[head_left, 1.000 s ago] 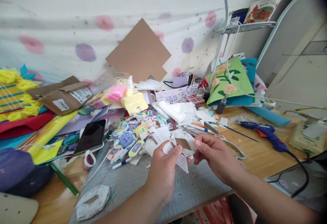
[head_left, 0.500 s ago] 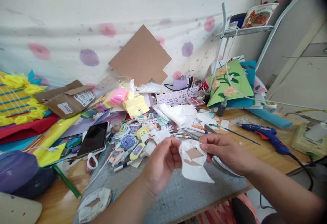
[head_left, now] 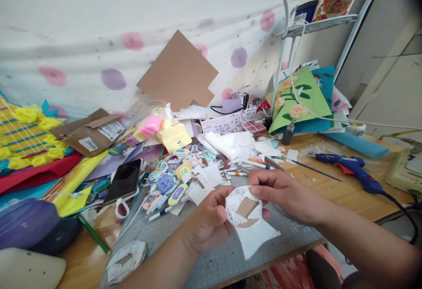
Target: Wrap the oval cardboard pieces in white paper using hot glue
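Between my two hands is a white tissue-wrapped piece with brown cardboard showing through gaps and a loose tissue flap hanging down. My left hand holds its left edge, fingers behind and thumb near the front. My right hand pinches the top right edge between thumb and fingers. Under them lies the grey cutting mat. A second wrapped piece, also with a brown gap, rests at the mat's lower left, beside my left forearm.
Paper scraps, small decorated pieces and pens crowd the mat's back. A phone lies left, a blue glue gun right. A metal rack stands at back right; purple and white objects sit front left.
The wrapped piece has turned and moved slightly left and down, its flap now hanging lower. My left thumb has come forward over its left edge. The camera view has shifted a little.
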Motion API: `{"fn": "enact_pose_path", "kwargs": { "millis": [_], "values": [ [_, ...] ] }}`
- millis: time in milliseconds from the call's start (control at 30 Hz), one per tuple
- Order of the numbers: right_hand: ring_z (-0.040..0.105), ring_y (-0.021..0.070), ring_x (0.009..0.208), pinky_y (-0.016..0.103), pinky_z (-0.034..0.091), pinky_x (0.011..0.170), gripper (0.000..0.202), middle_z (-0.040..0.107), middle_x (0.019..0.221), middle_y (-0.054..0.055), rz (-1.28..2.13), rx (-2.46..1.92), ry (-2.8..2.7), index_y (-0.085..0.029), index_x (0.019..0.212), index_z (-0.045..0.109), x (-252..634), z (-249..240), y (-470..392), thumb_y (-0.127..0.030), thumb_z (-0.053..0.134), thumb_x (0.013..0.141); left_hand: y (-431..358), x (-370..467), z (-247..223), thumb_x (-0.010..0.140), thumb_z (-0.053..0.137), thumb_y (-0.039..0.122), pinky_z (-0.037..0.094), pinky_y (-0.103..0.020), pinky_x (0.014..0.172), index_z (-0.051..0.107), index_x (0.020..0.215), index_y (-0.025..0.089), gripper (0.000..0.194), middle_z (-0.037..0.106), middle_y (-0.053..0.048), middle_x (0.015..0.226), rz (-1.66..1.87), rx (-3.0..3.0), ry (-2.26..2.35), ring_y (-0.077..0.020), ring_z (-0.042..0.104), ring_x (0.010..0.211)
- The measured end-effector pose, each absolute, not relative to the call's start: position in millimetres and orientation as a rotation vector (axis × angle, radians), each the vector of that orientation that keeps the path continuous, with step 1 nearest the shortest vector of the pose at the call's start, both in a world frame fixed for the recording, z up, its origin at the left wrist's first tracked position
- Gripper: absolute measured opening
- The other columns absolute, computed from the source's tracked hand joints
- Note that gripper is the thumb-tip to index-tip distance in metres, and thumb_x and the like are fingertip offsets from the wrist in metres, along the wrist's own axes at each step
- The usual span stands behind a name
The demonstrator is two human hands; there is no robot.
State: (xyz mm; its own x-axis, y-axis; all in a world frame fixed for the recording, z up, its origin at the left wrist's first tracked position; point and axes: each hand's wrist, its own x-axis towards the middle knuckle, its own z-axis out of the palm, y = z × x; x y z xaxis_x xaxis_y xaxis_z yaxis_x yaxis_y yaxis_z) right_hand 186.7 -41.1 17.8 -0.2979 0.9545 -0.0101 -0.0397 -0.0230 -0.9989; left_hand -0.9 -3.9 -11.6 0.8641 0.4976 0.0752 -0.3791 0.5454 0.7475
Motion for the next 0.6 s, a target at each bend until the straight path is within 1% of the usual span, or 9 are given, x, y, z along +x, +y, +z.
{"fn": "enact_pose_path", "kwargs": {
  "millis": [100, 200, 267, 400, 433, 500, 567, 600],
  "values": [
    [0.05, 0.0071, 0.05, 0.019, 0.039, 0.049, 0.023, 0.051, 0.06, -0.005, 1.424, -0.976, -1.347, -0.017, 0.069, 0.054, 181, 17, -43, -0.035, 0.064, 0.08, -7, 1, -10, 0.058, 0.08, 0.046, 0.044, -0.041, 0.088, 0.064, 0.099, 0.014, 0.054, 0.072, -0.014, 0.101, 0.583, 0.83, 0.121, -0.031, 0.066, 0.097],
    [0.053, 0.0072, 0.05, 0.02, 0.043, 0.048, 0.022, 0.049, 0.068, -0.005, 1.385, -0.965, -1.314, -0.017, 0.068, 0.056, 175, 15, -42, -0.034, 0.065, 0.079, -10, 2, -8, 0.062, 0.078, 0.046, 0.047, -0.037, 0.082, 0.064, 0.094, 0.017, 0.046, 0.072, -0.012, 0.1, 0.613, 0.816, 0.096, -0.0277, 0.069, 0.089],
    [0.052, 0.0075, 0.049, 0.021, 0.042, 0.045, 0.023, 0.048, 0.068, -0.005, 1.339, -1.027, -1.319, -0.018, 0.066, 0.055, 171, 14, -41, -0.035, 0.065, 0.077, -10, 2, -8, 0.06, 0.078, 0.048, 0.048, -0.036, 0.079, 0.063, 0.092, 0.017, 0.047, 0.073, -0.011, 0.095, 0.618, 0.816, 0.114, -0.0265, 0.069, 0.085],
    [0.048, 0.0091, 0.045, 0.021, 0.04, 0.042, 0.025, 0.046, 0.056, -0.006, 1.234, -1.201, -1.372, -0.02, 0.063, 0.049, 164, 13, -39, -0.039, 0.063, 0.073, -8, 2, -10, 0.051, 0.083, 0.048, 0.048, -0.033, 0.072, 0.06, 0.087, 0.016, 0.053, 0.071, -0.011, 0.083, 0.604, 0.827, 0.221, -0.0255, 0.067, 0.08],
    [0.047, 0.0094, 0.047, 0.021, 0.04, 0.043, 0.026, 0.045, 0.055, -0.006, 1.203, -1.23, -1.386, -0.02, 0.062, 0.049, 162, 13, -40, -0.039, 0.062, 0.072, -8, 2, -11, 0.05, 0.083, 0.047, 0.047, -0.031, 0.069, 0.059, 0.085, 0.015, 0.053, 0.07, -0.009, 0.08, 0.6, 0.825, 0.244, -0.0233, 0.067, 0.076],
    [0.046, 0.0099, 0.05, 0.022, 0.039, 0.046, 0.028, 0.045, 0.056, -0.005, 1.117, -1.289, -1.436, -0.019, 0.06, 0.049, 160, 15, -40, -0.042, 0.063, 0.07, -7, 2, -11, 0.049, 0.085, 0.044, 0.045, -0.024, 0.063, 0.059, 0.082, 0.015, 0.051, 0.066, -0.004, 0.073, 0.599, 0.817, 0.264, -0.0159, 0.062, 0.068],
    [0.049, 0.0115, 0.057, 0.022, 0.04, 0.051, 0.029, 0.05, 0.059, -0.004, 0.999, -1.351, -1.515, -0.018, 0.063, 0.055, 163, 17, -40, -0.045, 0.066, 0.067, -6, 1, -11, 0.05, 0.085, 0.041, 0.041, -0.02, 0.059, 0.06, 0.08, 0.013, 0.048, 0.061, 0.0, 0.068, 0.605, 0.83, 0.252, -0.0103, 0.057, 0.061],
    [0.051, 0.0127, 0.06, 0.023, 0.041, 0.053, 0.028, 0.054, 0.063, -0.003, 0.931, -1.385, -1.551, -0.018, 0.069, 0.059, 169, 18, -39, -0.046, 0.066, 0.066, -5, 1, -10, 0.051, 0.085, 0.04, 0.041, -0.019, 0.059, 0.061, 0.082, 0.014, 0.047, 0.062, -0.001, 0.069, 0.607, 0.841, 0.237, -0.0101, 0.056, 0.062]
  ]
}}
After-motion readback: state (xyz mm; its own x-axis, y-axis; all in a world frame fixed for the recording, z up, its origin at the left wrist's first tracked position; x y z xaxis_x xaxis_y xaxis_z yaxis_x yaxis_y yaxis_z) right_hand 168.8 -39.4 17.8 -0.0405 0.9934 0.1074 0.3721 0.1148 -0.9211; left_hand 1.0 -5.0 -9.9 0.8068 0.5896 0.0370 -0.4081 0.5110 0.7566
